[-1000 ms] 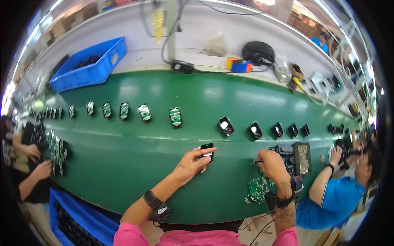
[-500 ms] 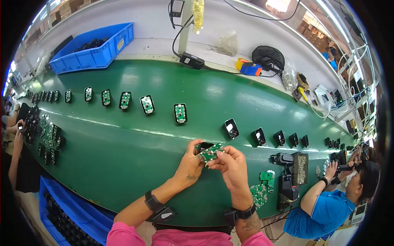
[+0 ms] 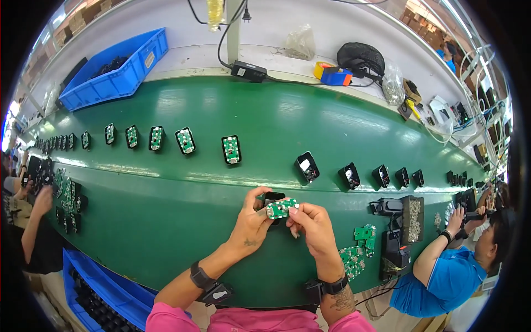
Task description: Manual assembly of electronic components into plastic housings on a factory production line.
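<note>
My left hand grips a small black plastic housing over the green conveyor belt. My right hand pinches a small green circuit board and holds it against the open side of that housing. Both hands meet near the belt's front edge. A loose pile of green circuit boards lies just right of my right hand. Both wrists wear dark straps.
A row of black housings with boards runs across the belt to the left, and empty black housings to the right. A black electric screwdriver and a screw tray sit at right. Co-workers stand at both ends. Blue bins rest behind and below.
My right hand left the pile at the right, brought a green board over to the housing in my left hand, and now holds it against the housing.
</note>
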A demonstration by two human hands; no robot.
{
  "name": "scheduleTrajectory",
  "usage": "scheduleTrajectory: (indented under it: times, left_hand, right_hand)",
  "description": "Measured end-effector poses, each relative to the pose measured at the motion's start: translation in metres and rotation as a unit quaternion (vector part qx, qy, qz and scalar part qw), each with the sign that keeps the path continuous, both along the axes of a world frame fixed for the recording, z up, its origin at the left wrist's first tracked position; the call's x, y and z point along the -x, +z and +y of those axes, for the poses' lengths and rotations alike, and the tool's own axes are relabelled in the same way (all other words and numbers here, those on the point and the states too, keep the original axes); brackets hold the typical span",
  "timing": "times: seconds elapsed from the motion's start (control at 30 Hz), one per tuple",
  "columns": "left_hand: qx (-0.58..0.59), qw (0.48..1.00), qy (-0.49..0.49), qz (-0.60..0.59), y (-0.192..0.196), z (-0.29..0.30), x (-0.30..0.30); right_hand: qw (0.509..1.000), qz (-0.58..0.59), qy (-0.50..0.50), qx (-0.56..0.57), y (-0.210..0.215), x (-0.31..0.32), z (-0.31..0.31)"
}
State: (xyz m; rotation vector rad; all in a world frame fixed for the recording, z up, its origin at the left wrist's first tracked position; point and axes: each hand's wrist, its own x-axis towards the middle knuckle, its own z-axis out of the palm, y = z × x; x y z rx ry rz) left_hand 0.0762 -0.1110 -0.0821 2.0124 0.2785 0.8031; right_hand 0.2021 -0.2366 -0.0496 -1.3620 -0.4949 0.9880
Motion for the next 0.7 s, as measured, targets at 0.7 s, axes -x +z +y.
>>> scheduleTrajectory:
  times: [0.7]
  left_hand:
    - [0.435, 0.889, -0.142, 0.024, 0.009, 0.007, 0.001]
  right_hand:
    - [0.96, -0.266, -0.015, 0.091, -0.005, 0.008, 0.0]
